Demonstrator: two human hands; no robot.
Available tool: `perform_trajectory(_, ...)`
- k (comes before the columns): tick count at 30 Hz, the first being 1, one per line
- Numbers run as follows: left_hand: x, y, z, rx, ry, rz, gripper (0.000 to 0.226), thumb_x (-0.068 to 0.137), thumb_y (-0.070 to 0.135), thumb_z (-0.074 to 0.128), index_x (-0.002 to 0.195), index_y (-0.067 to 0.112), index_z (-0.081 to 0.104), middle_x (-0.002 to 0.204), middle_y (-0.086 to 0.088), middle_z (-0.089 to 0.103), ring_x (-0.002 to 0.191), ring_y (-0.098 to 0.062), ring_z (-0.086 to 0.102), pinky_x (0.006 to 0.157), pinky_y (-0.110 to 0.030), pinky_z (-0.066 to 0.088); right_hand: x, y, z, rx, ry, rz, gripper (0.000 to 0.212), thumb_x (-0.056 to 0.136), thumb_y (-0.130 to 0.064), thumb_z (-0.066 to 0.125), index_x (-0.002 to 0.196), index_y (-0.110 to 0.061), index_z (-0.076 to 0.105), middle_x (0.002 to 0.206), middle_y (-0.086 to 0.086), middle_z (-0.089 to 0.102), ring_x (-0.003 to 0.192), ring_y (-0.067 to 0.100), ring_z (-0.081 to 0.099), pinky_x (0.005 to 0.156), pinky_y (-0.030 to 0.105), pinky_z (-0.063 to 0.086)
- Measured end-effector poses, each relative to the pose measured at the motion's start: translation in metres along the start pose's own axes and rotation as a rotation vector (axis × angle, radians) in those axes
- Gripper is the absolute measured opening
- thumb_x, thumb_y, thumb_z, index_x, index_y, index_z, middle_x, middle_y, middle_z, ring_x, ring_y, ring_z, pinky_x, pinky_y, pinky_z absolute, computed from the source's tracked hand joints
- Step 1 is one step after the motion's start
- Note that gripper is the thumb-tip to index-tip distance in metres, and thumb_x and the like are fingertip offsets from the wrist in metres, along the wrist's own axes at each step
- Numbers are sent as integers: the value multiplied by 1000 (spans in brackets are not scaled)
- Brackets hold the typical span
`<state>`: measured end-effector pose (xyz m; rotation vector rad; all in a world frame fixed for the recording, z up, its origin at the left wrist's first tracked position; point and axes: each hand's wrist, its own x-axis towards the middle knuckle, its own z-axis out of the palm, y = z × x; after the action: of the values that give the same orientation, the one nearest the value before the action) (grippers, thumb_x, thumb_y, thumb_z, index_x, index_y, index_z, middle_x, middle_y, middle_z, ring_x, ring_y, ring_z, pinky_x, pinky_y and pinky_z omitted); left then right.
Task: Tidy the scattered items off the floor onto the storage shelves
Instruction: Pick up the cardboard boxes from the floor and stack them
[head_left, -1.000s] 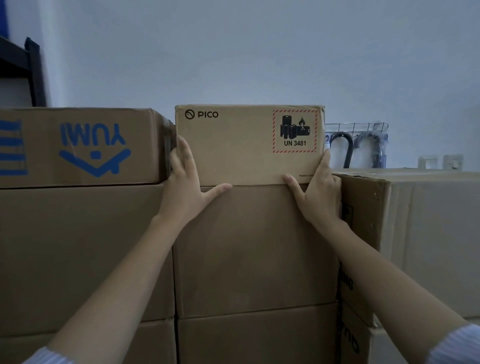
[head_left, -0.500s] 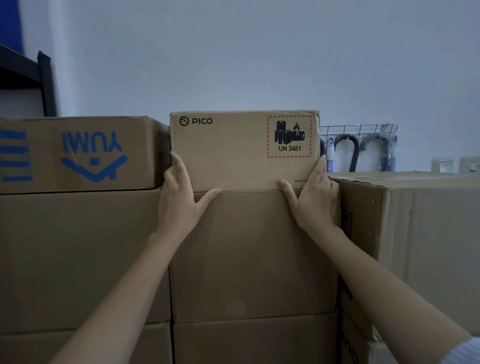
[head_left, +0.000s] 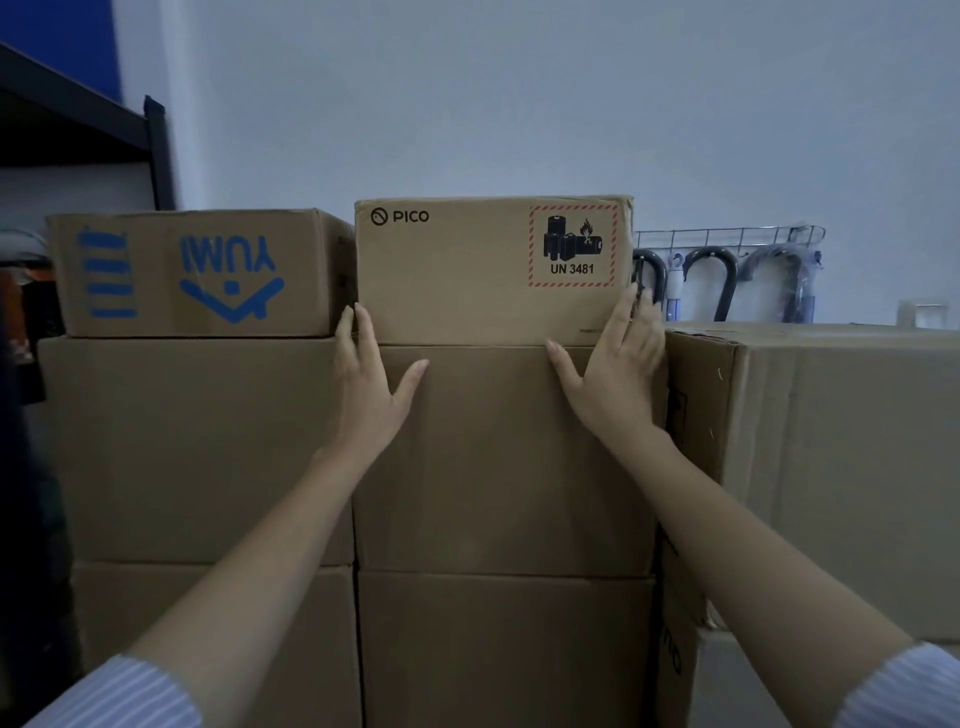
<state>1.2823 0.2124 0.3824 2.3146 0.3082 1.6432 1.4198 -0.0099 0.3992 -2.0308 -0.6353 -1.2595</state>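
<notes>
Both our hands are sliding lower: left hand (head_left: 367, 387) and right hand (head_left: 613, 374) flat, fingers straight, PICO box (head_left: 483, 270) above fingertips on stacked cartons. Uneven pushing risks skewing it.

Brown PICO carton (head_left: 467, 270) sits upright atop stacked cardboard boxes (head_left: 498, 457).

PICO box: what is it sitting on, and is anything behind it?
The PICO box rests on a plain cardboard box, with another box stacked under that. Behind it only bare wall shows above; anything directly behind it is hidden by the box.
</notes>
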Motion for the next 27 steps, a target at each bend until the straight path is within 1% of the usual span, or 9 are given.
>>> perform_trajectory(2,-14,3,-5,-45,39,-27,81,97,41,53,155,6,8,163,-10,8,150,-22,7,118,-26,8,-15,-15,-2,15,56,-119,89,94,-56,46,154,-2,10,161,22,7,150,36,1,121,51,0)
perform_trajectory(4,-28,1,-15,-38,81,-9,71,98,34,55,154,7,21,161,-7,20,149,-18,12,117,-21,8,-32,-36,0,92,70,-265,71,95,-46,49,149,-3,32,156,18,28,149,33,14,122,48,4)
perform_trajectory(6,-42,-6,-28,1,102,30,60,97,27,58,148,5,37,155,-7,35,148,-19,21,120,-26,15,-49,-58,6,235,31,-358,54,94,-36,53,137,-3,50,143,14,49,142,30,34,120,48,17)
perform_trajectory(9,-66,-24,-54,40,86,15,52,94,20,61,141,3,47,148,-10,45,144,-21,31,120,-37,23,-74,-89,20,428,-47,-378,42,93,-29,57,125,-2,60,126,12,61,124,29,52,112,44,35)
perform_trajectory(12,-98,-48,-89,118,35,-25,57,94,20,62,144,1,43,151,-11,41,146,-23,27,121,-32,12,-105,-121,34,511,-151,-379,47,92,-29,59,131,-1,56,131,13,59,125,29,51,112,41,35)
perform_trajectory(15,-138,-81,-131,235,-72,-126,66,96,25,60,151,7,29,159,-5,25,150,-19,12,122,-31,3,-137,-156,47,542,-329,-402,59,95,-33,57,144,-4,43,148,12,45,140,28,37,118,44,26)
perform_trajectory(19,-198,-129,-202,284,-168,-309,72,95,28,61,154,11,23,162,-1,17,150,-15,6,123,-42,12,-187,-212,57,592,-548,-475,74,95,-36,56,154,-6,22,160,8,25,150,23,12,122,45,14)
perform_trajectory(22,-244,-158,-258,381,-219,-480,78,94,29,63,154,8,18,162,-5,16,149,-15,8,122,-41,16,-229,-259,59,638,-672,-521,77,97,-38,54,155,-7,14,163,8,14,151,22,5,123,44,9)
perform_trajectory(27,-320,-190,-351,474,-243,-718,82,94,32,62,154,6,14,162,-8,12,150,-21,8,122,-35,12,-298,-339,59,715,-879,-588,82,97,-42,52,157,-11,4,164,4,0,151,20,-2,122,44,9)
